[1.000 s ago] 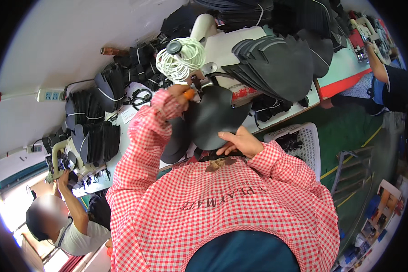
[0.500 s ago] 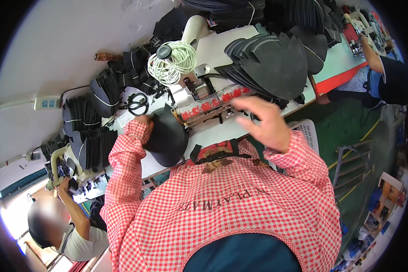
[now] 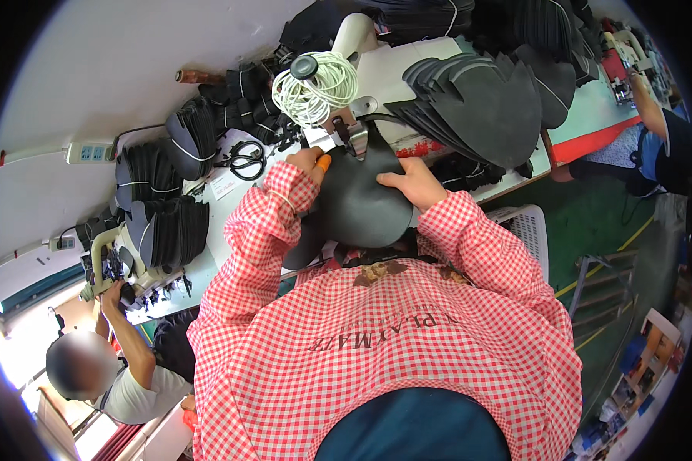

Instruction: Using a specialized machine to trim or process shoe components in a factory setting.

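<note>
Apparently feeding a black panel (image 3: 365, 200) beneath the machine head (image 3: 354, 139), clamping its right edge in the right hand (image 3: 418, 184), touching its left edge with the left hand (image 3: 306, 162) in a grip too hidden to tell, and needing steady, even guidance next.

Smooth, faintly glossy sheet (image 3: 365, 201); cloth sleeves (image 3: 250, 238)

This is looking like a factory workshop: people (image 3: 142, 396) are working at machines (image 3: 100, 250) along benches (image 3: 221, 219), tied stacks (image 3: 178, 240) of black pieces are crowding the tops, a black sheet (image 3: 361, 203) is lying at another machine (image 3: 355, 140), and a yellow line (image 3: 634, 234) is crossing the green floor (image 3: 542, 200).
</note>
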`<act>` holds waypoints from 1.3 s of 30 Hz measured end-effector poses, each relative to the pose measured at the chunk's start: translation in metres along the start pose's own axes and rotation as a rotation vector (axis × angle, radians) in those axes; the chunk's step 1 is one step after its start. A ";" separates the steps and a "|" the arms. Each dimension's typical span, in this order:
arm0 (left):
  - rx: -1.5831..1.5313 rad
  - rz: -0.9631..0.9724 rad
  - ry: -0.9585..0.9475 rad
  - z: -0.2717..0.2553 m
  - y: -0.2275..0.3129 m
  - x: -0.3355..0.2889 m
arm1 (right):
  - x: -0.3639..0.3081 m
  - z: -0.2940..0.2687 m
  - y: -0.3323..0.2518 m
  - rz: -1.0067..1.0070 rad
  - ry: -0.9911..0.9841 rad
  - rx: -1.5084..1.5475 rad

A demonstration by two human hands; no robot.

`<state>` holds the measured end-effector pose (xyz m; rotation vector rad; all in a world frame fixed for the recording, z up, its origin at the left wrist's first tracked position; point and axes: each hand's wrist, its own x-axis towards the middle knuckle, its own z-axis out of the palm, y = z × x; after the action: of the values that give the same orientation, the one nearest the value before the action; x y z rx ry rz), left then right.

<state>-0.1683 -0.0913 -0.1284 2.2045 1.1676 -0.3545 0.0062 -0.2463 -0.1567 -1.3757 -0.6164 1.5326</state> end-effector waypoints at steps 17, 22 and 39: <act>0.410 -0.025 0.002 -0.016 -0.093 -0.008 | -0.125 -0.025 -0.103 -0.744 0.838 -0.266; 0.377 -0.199 -0.136 0.005 -0.102 -0.025 | -0.104 -0.076 -0.077 -0.599 0.776 -1.399; -0.778 0.236 -0.727 -0.041 -0.002 -0.078 | -0.046 -0.011 -0.012 -0.286 -0.286 -0.237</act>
<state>-0.2170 -0.1154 -0.0588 1.3223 0.4997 -0.4502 0.0162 -0.2841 -0.1282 -1.1842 -1.1528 1.4647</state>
